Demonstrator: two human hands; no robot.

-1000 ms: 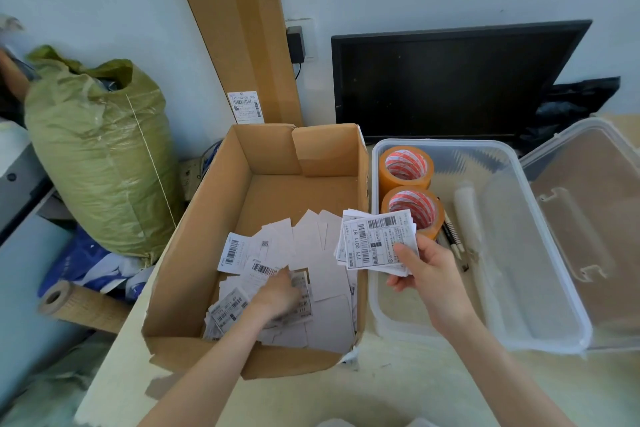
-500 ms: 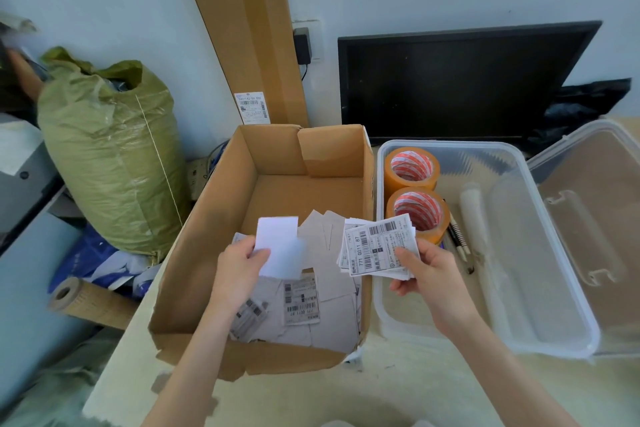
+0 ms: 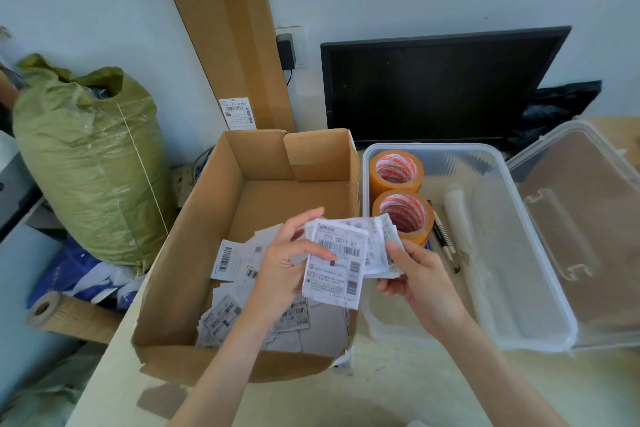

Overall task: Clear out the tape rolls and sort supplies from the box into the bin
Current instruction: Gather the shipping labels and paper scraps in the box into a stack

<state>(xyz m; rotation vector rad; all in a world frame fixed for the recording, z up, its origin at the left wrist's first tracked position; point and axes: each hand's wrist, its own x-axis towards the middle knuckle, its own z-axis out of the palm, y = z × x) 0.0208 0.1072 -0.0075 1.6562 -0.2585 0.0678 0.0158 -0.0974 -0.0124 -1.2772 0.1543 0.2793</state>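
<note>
Two hands meet over the cardboard box (image 3: 194,253), squaring up a stack of labels (image 3: 341,263) w/ barcodes. The left hand (image 3: 284,265) has thumb and fingers closed on the front sheet; the right hand (image 3: 420,282) pinches the stack's far edge from behind, probably to keep loose sheets aligned for one transfer. Both tape rolls (image 3: 398,194) already stand in the clear bin (image 3: 540,291), just beside the box, next to pens (image 3: 445,239) and a white roll (image 3: 459,215). Its lid (image 3: 588,218) lies open at right, so nothing blocks a drop. More labels (image 3: 225,258) remain on the box floor, approx. half the job by the look of it.
</note>
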